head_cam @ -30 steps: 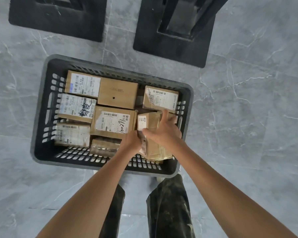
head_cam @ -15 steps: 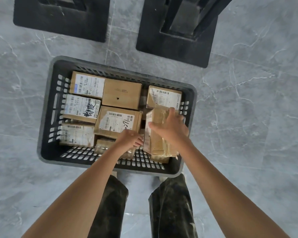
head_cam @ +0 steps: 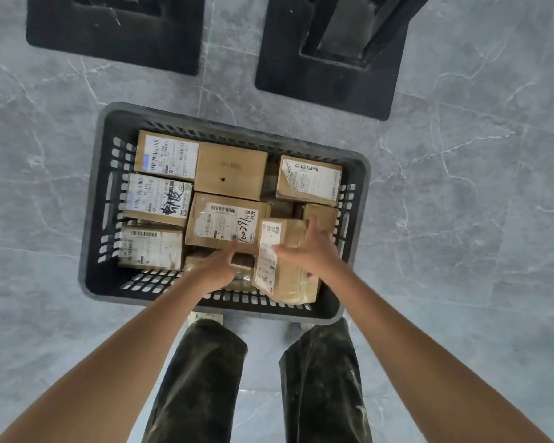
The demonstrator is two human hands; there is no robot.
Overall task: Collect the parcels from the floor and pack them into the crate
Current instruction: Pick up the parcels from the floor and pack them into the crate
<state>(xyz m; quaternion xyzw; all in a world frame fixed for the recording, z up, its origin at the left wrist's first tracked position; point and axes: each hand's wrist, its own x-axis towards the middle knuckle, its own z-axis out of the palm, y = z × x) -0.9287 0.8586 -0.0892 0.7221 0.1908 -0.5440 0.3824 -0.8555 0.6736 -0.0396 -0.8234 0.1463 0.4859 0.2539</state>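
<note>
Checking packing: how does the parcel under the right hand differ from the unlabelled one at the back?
The tilted parcel stands on edge, gripped by the right hand; the plain parcel lies flat, untouched. The tilted parcel shows a label; the plain parcel's top shows none. Both are brown cardboard.

Floor [head_cam: 461,219]: grey marble-look tiles with pale veins.
Black bases: one upper left [head_cam: 115,36], one upper centre-right [head_cam: 330,68].
Trousers [head_cam: 202,378]: dark, speckled, bottom centre.

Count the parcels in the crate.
9 parcels in the crate: three in the far row, two down the left, one central, one under the left hand, one in the right hand, one behind it. More may lie underneath.
</note>
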